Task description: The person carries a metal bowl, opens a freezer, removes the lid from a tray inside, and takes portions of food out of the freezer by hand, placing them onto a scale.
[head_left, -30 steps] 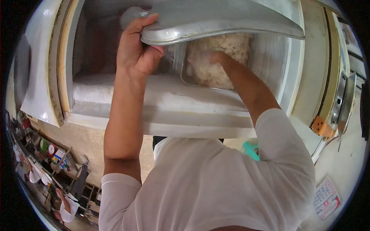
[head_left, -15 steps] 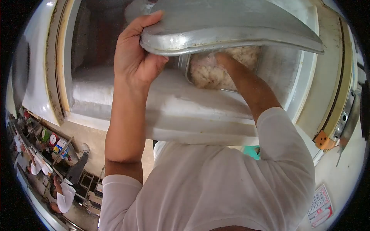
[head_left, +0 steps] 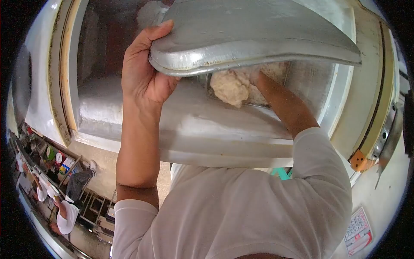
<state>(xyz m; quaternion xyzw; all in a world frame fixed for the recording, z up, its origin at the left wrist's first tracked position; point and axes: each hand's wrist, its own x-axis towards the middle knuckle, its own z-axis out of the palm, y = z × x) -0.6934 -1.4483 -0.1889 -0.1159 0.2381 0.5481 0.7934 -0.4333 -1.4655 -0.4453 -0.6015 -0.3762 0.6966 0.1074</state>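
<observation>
1. Head view, left hand: the left hand (head_left: 143, 74) is closed round the corner of a grey metal tray (head_left: 254, 32), its digits on both faces of the rim. The tray is held tilted over the chest freezer (head_left: 224, 156), reaching across to the freezer's right edge.

2. Head view, right hand: the right hand (head_left: 257, 77) reaches over the freezer's near edge and in beneath the tray. It has hold of a pale, doughy-looking clump (head_left: 229, 88); the fingers are mostly hidden, so how tightly they close I cannot tell.

3. Head view, the clump: it is inside the freezer, nearer the right edge than the left, between the tray's rim and the near edge. It overlaps the near rim of a container (head_left: 263, 105), where more pale food shows.

4. Head view, around: a frosted ledge (head_left: 194, 118) runs along the freezer's near edge. Beyond the right edge, an orange fitting (head_left: 358, 161) and a printed sheet (head_left: 358, 232) show. At lower left, well apart, is another person (head_left: 67, 219) in a white top.
</observation>
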